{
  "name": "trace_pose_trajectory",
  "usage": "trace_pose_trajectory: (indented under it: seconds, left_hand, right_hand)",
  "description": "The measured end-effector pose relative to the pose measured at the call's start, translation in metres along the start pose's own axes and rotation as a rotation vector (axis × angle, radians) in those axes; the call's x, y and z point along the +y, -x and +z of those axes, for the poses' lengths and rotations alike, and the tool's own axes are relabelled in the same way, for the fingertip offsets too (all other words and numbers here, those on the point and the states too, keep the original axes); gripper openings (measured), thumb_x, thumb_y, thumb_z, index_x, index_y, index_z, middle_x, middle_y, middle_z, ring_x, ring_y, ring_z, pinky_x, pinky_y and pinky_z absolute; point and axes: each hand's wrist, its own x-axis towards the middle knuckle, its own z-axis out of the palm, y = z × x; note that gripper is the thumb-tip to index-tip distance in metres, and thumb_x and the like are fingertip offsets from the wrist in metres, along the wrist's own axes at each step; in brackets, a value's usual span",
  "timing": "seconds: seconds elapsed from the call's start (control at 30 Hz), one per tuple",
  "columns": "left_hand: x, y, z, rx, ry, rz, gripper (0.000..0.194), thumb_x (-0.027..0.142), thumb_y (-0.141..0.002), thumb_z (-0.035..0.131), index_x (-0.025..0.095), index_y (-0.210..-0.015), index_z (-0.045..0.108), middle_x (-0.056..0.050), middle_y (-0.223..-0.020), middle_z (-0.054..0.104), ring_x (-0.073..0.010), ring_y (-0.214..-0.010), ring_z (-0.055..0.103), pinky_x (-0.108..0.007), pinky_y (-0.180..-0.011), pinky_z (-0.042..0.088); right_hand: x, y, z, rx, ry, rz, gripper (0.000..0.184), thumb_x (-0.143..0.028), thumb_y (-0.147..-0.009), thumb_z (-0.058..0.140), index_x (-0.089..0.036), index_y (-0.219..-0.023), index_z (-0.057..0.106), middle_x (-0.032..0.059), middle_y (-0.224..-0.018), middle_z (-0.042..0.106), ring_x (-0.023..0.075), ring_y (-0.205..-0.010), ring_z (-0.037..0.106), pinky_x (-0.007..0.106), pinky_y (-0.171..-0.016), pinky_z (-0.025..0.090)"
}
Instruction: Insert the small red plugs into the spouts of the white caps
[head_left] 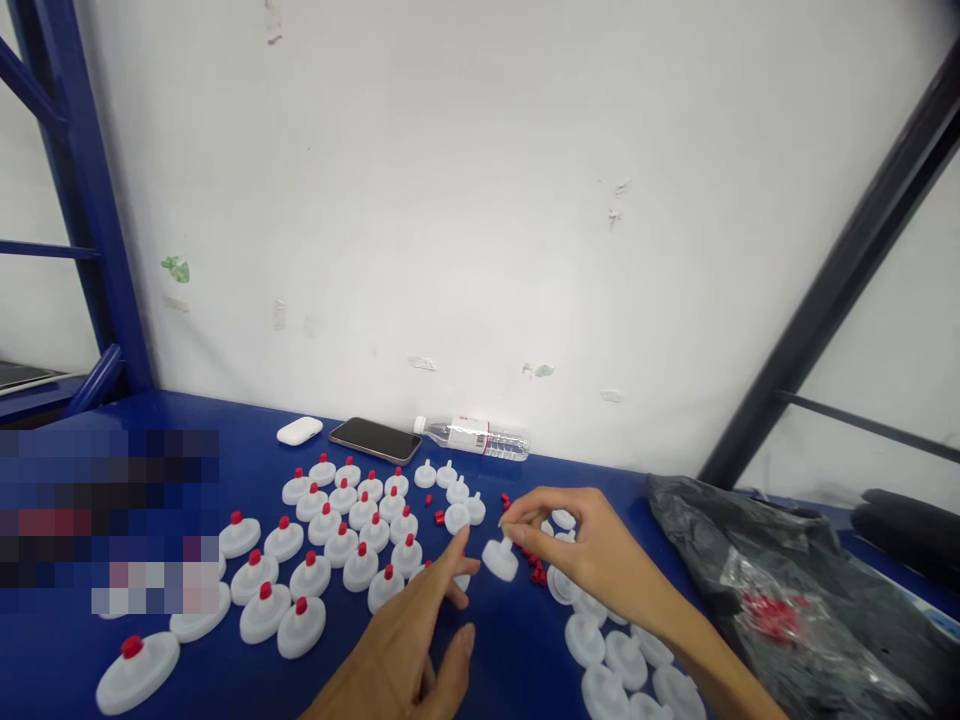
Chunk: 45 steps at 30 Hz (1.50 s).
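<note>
White lid [500, 560] pinched by its spout, right hand [581, 535], above blue table [517, 660]; no red visible on it. Left hand [416, 630] alongside, fingers spread, apparently empty. Loose red caps [538, 576] beside right fingers. Red-capped lids [262, 617] left, uncapped lids [625, 660] right. Probably mid-handling of one lid; seems to call for a firm pinch, spout upright.

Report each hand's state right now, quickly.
Left hand: open, thumb apart from fingers, nothing visibly held.
Right hand: closed in a pinch, holding a white cap by its stem.
</note>
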Motion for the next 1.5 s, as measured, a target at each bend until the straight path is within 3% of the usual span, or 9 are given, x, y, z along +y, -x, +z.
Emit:
trace_pose_trajectory:
  seconds: [0.07, 0.2, 0.33, 0.47, 0.73, 1.03, 1.17, 1.33, 1.5]
  left_hand:
    - [0.004, -0.002, 0.0, -0.025, 0.063, -0.096, 0.059, 0.037, -0.102, 0.056, 0.042, -0.158, 0.039, -0.002, -0.119, 0.073, -0.009, -0.049, 0.061, -0.019, -0.05, 0.057]
    - [0.016, -0.013, -0.006, -0.069, 0.116, -0.175, 0.043, 0.045, -0.099, 0.062, 0.035, -0.142, 0.062, -0.001, -0.102, 0.074, -0.0097, -0.05, 0.06, -0.018, -0.048, 0.054]
    - [0.025, -0.022, -0.009, -0.058, 0.149, -0.133, 0.03, 0.043, -0.096, 0.066, 0.031, -0.124, 0.071, -0.001, -0.095, 0.074, -0.0104, -0.053, 0.06, -0.017, -0.049, 0.053]
    - [0.031, -0.022, -0.007, -0.057, 0.161, -0.064, 0.022, 0.037, -0.094, 0.066, 0.032, -0.114, 0.071, 0.0, -0.098, 0.074, -0.0141, -0.069, 0.069, -0.014, -0.051, 0.053]
    - [0.034, -0.018, -0.011, -0.088, 0.097, -0.069, 0.021, 0.039, -0.102, 0.053, 0.035, -0.118, 0.065, 0.003, -0.1, 0.07, -0.0104, -0.062, 0.061, -0.015, -0.053, 0.05]
    - [0.034, -0.021, -0.012, -0.153, 0.054, -0.038, 0.017, 0.032, -0.103, 0.051, 0.029, -0.114, 0.063, 0.003, -0.098, 0.065, -0.0095, -0.067, 0.062, -0.017, -0.056, 0.048]
    - [0.029, -0.019, -0.012, -0.173, 0.092, -0.022, 0.021, 0.029, -0.1, 0.054, 0.03, -0.12, 0.061, 0.002, -0.101, 0.064, -0.01, -0.074, 0.067, -0.016, -0.059, 0.05]
    - [0.021, -0.018, -0.007, -0.172, 0.118, -0.069, 0.027, 0.033, -0.099, 0.057, 0.034, -0.126, 0.062, 0.0, -0.115, 0.067, -0.0102, -0.076, 0.069, -0.015, -0.058, 0.052]
    - [0.015, -0.015, -0.002, -0.208, 0.134, -0.2, 0.037, 0.046, -0.106, 0.048, 0.033, -0.14, 0.054, 0.005, -0.081, 0.072, -0.0097, -0.049, 0.055, -0.016, -0.047, 0.048]
  right_hand:
    - [-0.003, 0.002, 0.002, -0.054, -0.041, 0.0, 0.01, -0.028, -0.091, 0.072, -0.025, -0.088, 0.081, -0.0013, -0.081, 0.077, 0.0184, -0.078, 0.068, 0.03, -0.074, 0.049]
    - [-0.008, 0.005, 0.007, -0.142, -0.111, -0.013, 0.007, -0.032, -0.09, 0.077, -0.028, -0.086, 0.081, -0.0046, -0.081, 0.077, 0.0161, -0.079, 0.068, 0.027, -0.079, 0.05]
    - [-0.001, 0.005, 0.005, -0.098, 0.199, -0.071, 0.022, -0.039, -0.104, 0.059, -0.03, -0.097, 0.078, -0.0038, -0.089, 0.078, 0.0181, -0.083, 0.067, 0.034, -0.085, 0.047]
    - [0.017, 0.001, -0.005, -0.123, 0.63, -0.096, 0.017, -0.032, -0.102, 0.062, -0.026, -0.1, 0.077, 0.0017, -0.09, 0.076, 0.0238, -0.086, 0.065, 0.041, -0.085, 0.045]
    - [0.026, 0.003, -0.017, -0.292, 0.707, 0.015, 0.006, -0.03, -0.091, 0.077, -0.024, -0.092, 0.077, 0.0029, -0.093, 0.071, 0.0255, -0.093, 0.063, 0.038, -0.079, 0.045]
    - [0.032, 0.002, -0.013, -0.307, 0.633, 0.011, 0.008, -0.019, -0.094, 0.072, -0.024, -0.087, 0.074, 0.0032, -0.095, 0.072, 0.0247, -0.095, 0.064, 0.036, -0.081, 0.046]
    - [0.029, 0.004, -0.014, -0.261, 0.523, -0.001, 0.009, -0.027, -0.102, 0.063, -0.025, -0.098, 0.07, 0.0006, -0.099, 0.073, 0.0214, -0.096, 0.064, 0.035, -0.086, 0.046]
    - [0.018, 0.005, -0.01, -0.227, 0.282, 0.109, 0.021, -0.043, -0.105, 0.053, -0.028, -0.097, 0.065, -0.0029, -0.082, 0.069, 0.0205, -0.088, 0.063, 0.033, -0.078, 0.046]
    - [0.007, 0.002, -0.013, -0.231, -0.056, 0.07, 0.013, -0.039, -0.096, 0.071, -0.027, -0.101, 0.068, -0.0027, -0.09, 0.074, 0.0171, -0.083, 0.066, 0.029, -0.073, 0.05]
